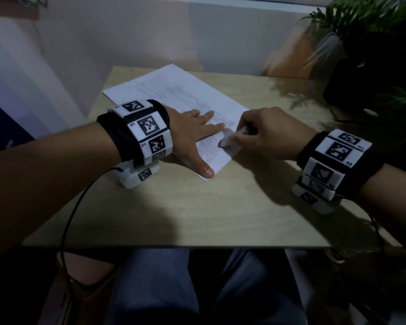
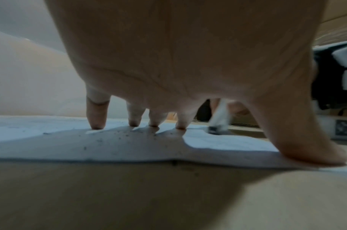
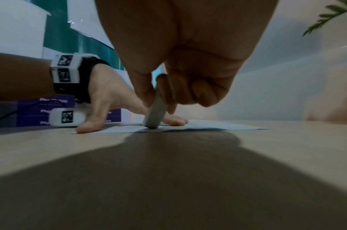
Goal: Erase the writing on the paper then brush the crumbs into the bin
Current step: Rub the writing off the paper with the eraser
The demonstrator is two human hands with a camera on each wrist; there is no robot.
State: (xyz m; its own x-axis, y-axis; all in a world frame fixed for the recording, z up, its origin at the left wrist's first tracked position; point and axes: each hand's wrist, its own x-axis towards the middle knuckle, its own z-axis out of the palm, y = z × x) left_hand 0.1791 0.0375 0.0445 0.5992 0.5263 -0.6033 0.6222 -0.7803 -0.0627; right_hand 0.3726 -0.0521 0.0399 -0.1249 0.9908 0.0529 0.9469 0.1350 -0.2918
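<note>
Pressing flat on the paper (image 1: 174, 95) with the left hand (image 1: 192, 132): fingers straight and spread wide, fingertips (image 2: 97, 124) down on the sheet, thumb planted at the paper's near corner. Lying slantwise on the wooden table (image 1: 197, 207), with faint pencil lines across the sheet. Scattered over the paper beside the left fingertips, dark crumbs (image 2: 121, 137), seen in the left wrist view. Pinching a white eraser (image 1: 230, 139) in the right hand (image 1: 267, 134), fingers and thumb curled around it, other fingers folded into the palm. Eraser tilted, dark lower end touching the paper near its right edge, just beside the left index finger. From the right wrist view, eraser (image 3: 155, 113) meeting the sheet in front of the left hand (image 3: 109, 99). Beyond the paper, at the table's far right corner, a potted plant (image 1: 373, 43). No bin visible in any view.
</note>
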